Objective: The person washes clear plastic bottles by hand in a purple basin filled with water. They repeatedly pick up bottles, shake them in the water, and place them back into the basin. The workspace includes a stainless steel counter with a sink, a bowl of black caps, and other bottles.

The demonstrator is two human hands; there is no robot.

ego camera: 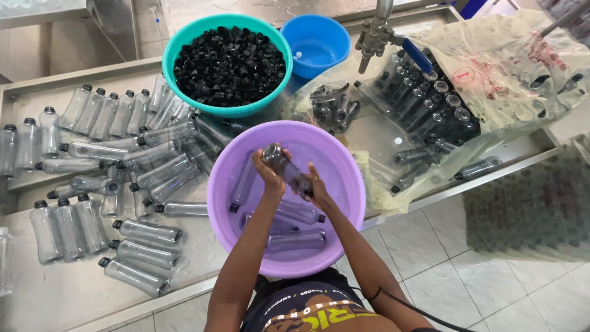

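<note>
- Both hands grip one clear bottle (287, 172) over the purple basin (344, 184): left hand (270, 174) wraps its upper end, right hand (317, 187) its lower.
- More bottles (295, 240) lie in the basin below the hands.
- A teal bowl of black caps (228, 56) sits beyond the hands.
- Capped bottles (147, 230) lie on the desk (55, 295) to their left.

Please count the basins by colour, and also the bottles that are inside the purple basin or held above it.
Teal basin: 1
Blue basin: 1
Purple basin: 1
Bottles lying in the purple basin: 4
Bottle held by both hands: 1
Total: 3 basins, 5 bottles
</note>
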